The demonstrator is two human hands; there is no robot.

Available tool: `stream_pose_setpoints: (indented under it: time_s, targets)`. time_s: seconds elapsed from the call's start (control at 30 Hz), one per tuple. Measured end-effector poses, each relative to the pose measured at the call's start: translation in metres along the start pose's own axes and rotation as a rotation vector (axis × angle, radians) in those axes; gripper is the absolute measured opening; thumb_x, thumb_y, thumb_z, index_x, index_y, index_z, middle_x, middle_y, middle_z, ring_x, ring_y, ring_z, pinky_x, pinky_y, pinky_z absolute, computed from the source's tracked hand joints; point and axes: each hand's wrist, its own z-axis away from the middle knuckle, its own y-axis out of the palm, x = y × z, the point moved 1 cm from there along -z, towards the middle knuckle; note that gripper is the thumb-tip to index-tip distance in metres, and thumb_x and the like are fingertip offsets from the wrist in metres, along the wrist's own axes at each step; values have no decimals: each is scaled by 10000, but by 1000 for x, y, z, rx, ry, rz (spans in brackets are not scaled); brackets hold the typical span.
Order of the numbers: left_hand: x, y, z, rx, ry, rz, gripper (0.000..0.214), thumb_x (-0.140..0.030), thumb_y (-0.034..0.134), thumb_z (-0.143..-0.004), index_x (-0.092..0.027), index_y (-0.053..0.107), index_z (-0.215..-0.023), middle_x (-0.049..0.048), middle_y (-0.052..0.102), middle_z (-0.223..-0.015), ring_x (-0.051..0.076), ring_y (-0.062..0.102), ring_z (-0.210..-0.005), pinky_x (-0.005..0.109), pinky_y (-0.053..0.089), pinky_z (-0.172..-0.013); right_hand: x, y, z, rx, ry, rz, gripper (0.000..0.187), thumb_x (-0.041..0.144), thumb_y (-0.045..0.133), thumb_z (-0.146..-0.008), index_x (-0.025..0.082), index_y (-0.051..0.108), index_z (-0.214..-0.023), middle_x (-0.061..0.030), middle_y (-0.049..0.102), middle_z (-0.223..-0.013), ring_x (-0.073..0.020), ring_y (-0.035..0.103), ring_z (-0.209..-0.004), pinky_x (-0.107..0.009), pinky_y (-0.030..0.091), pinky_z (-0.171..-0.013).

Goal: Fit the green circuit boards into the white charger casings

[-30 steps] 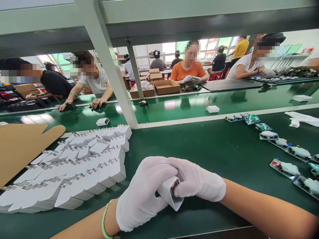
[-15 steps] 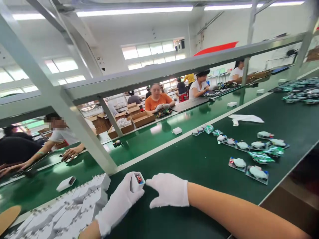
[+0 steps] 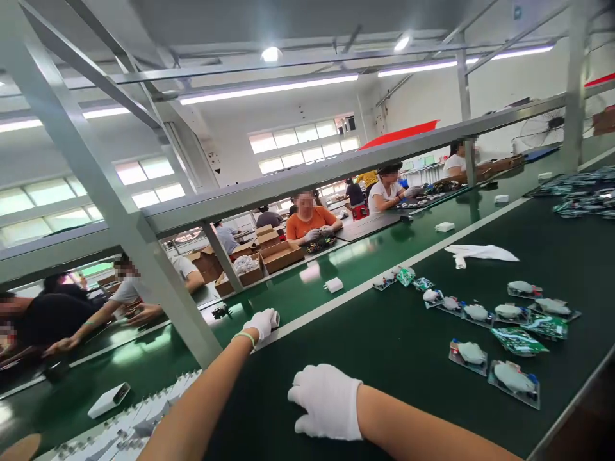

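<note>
From the head camera we see our left hand in a white glove. The arm is stretched far out. The hand is curled around a small white charger and pinches it. The hand and the charger are right at the white strip between our green table and the shiny green belt. There is a green band on that wrist.

Our right hand also wears a white glove. It lies flat on the green table, close to us, with the fingers a little spread. It holds nothing.

At the bottom left is a pile of white chargers, packed side by side. One loose charger lies on the belt near the pile. Another small white block lies farther along the belt.

On the right side of the table lie many circuit boards in rows. A spare white glove lies flat behind them.

Across the belt sits a person in an orange shirt, next to open cardboard boxes. A grey metal post leans up from the table on the left.
</note>
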Motion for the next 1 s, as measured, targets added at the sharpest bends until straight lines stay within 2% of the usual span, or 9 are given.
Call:
stream_pose_setpoints:
  time_s: [0.13, 0.27, 0.4, 0.47, 0.53, 0.63, 0.77, 0.87, 1.0]
  targets:
    - [21, -17, 36, 69, 26, -57, 371, -324, 564, -899, -173, 524, -1235, 101, 534, -1290, 247, 558, -1118, 478, 486, -928, -1, 0, 3, -46, -9, -53, 346, 386, 537, -852, 128, 671, -1040, -139, 664, -977, -309, 646, -888, -417, 534, -727]
    - [47, -27, 113, 234, 59, -99, 465, -361, 618, -854, -183, 510, -1270, 108, 521, -1325, 264, 547, -1146, 499, 457, -956, -6, 11, 1, -74, -43, -122, 351, 334, 538, -856, 110, 659, -1098, -174, 646, -1029, -334, 637, -908, -456, 524, -751]
    - [48, -22, 206, 319, 58, -139, 811, -362, 846, -516, -294, 550, -1267, 84, 587, -1276, 328, 577, -1111, 452, 478, -905, -10, 21, 0, -105, -59, -151, 343, 318, 522, -862, 124, 664, -1107, -170, 640, -1061, -321, 624, -941, -451, 514, -804]
    - [42, -15, 240, 273, 46, -167, 896, -272, 867, -409, -342, 567, -1250, 76, 593, -1264, 360, 566, -1115, 446, 471, -894, -11, 24, 0, -115, -58, -154, 340, 315, 515, -866, 135, 665, -1112, -162, 641, -1073, -306, 621, -956, -434, 508, -834]
    - [37, -8, 263, 187, 12, -196, 860, -225, 853, -402, -341, 600, -1215, 91, 594, -1242, 368, 563, -1099, 452, 458, -897, -13, 26, 0, -122, -51, -155, 341, 311, 511, -867, 143, 663, -1122, -156, 640, -1087, -296, 620, -968, -425, 502, -857]
    - [39, 0, 287, 31, -95, -229, 698, -313, 795, -538, -282, 608, -1209, 143, 597, -1181, 383, 575, -1044, 485, 454, -871, -15, 28, 0, -129, -39, -161, 366, 329, 486, -879, 141, 653, -1146, -156, 633, -1123, -292, 623, -983, -417, 505, -867]
    - [57, 17, 318, -129, -222, -224, 581, -408, 642, -737, -183, 548, -1264, 189, 597, -1141, 373, 600, -975, 492, 480, -813, -15, 28, 1, -133, -50, -180, 375, 332, 467, -879, 134, 659, -1133, -156, 639, -1111, -295, 630, -968, -425, 511, -860]
    - [67, 38, 337, -218, -221, -203, 489, -378, 567, -812, -184, 531, -1259, 159, 604, -1129, 323, 599, -977, 449, 487, -832, -14, 27, 2, -140, -62, -195, 358, 303, 471, -868, 130, 670, -1111, -166, 638, -1109, -310, 627, -980, -447, 502, -869]
    - [69, 64, 344, -340, -210, -186, 464, -346, 552, -831, -193, 504, -1267, 147, 590, -1157, 329, 557, -1052, 474, 458, -891, -13, 27, 2, -138, -62, -212, 376, 310, 454, -872, 118, 667, -1116, -180, 635, -1118, -323, 624, -994, -466, 500, -874]
